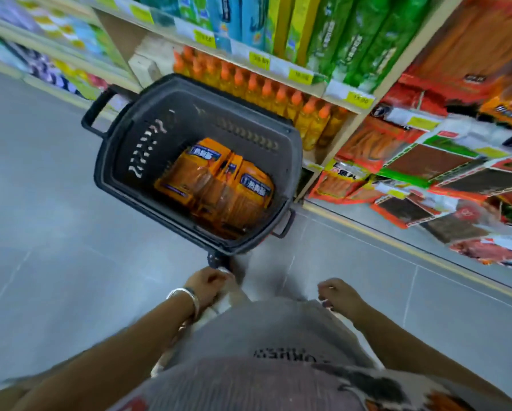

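Curled and low, the left hand sits just behind a dark stub at the near end of the basket. Blur hides whether its fingers actually close on that stub, so the hold cannot be told. The right hand hangs loosely curled and holds nothing, probably kept free for picking goods.

The basket stands on the floor in front of the person, tilted toward the shelf on the right. That puts it close enough to drop things in without carrying them far. Orange packets lie flat in a pile on its bottom, toward the near right corner. They likely came down from the shelf side and settled where they fell. A loop handle juts from the far left corner, away from both hands, so it plays no part now.

Beyond the basket, orange-capped bottles stand in a row on a lower shelf board. Red and orange snack packs hang in tiers to the right. A silver bangle rings the left wrist.
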`<state>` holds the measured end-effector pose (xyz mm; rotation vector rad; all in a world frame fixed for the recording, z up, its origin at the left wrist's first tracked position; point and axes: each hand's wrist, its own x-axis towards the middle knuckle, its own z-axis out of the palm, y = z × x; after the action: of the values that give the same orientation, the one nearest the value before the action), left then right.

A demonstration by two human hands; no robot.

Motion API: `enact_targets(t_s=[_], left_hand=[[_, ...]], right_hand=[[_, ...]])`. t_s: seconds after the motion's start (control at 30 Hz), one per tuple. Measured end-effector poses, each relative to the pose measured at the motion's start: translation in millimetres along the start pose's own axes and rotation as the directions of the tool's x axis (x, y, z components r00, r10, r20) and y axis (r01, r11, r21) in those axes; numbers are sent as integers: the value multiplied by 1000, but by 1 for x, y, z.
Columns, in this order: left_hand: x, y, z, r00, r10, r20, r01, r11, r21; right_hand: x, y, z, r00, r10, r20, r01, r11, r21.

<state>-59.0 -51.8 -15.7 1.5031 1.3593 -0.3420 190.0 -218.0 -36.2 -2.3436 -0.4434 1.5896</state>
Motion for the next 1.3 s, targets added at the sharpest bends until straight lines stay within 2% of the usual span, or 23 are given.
enact_targets(t_s=[0.07, 0.27, 0.37, 0.47, 0.57, 0.67, 0.87, 0.97, 1.03, 1.1, 1.2, 1.27, 1.3], left_hand=[[18, 9, -29, 1000, 22, -11, -23, 995, -99], [78, 34, -110, 995, 89, -41, -96, 963, -253], [112, 35, -138, 998, 36, -44, -47, 959, -280], [144, 28, -153, 998, -17, -54, -3, 937, -349], [177, 21, -152, 996, -80, -38, 57, 906, -420], [213, 14, -141, 991, -127, -42, 83, 832, -549], [276, 0, -122, 975, -218, -33, 159, 801, -577], [295, -3, -122, 975, -207, -83, 129, 825, -550], [300, -4, -125, 970, -208, -124, 107, 827, -552], [300, -5, -127, 962, -228, -148, 109, 824, -556], [300, -4, -128, 957, -236, -169, 119, 851, -511], [300, -1, -128, 966, -210, -154, 116, 877, -466], [300, 0, -128, 969, -204, -142, 121, 885, -449]], right_hand=[[11, -43, 3, 998, -64, -16, 65, 995, 77], [44, -170, 23, 974, -215, -76, 223, 966, 129], [69, -213, 39, 981, -189, -44, 194, 968, 158], [102, -237, 58, 994, -109, 11, 104, 972, 212], [144, -243, 81, 999, 11, 41, -21, 969, 244], [192, -241, 104, 988, 155, 7, -149, 936, 318], [279, -212, 142, 916, 396, -59, -323, 819, 474], [309, -197, 156, 918, 392, -53, -305, 787, 536], [321, -190, 161, 915, 390, -99, -270, 778, 567], [327, -182, 162, 891, 440, -110, -296, 748, 594], [329, -172, 163, 871, 488, 52, -394, 633, 667], [328, -174, 163, 885, 448, 129, -416, 633, 653], [327, -175, 164, 891, 439, 118, -403, 645, 649]])
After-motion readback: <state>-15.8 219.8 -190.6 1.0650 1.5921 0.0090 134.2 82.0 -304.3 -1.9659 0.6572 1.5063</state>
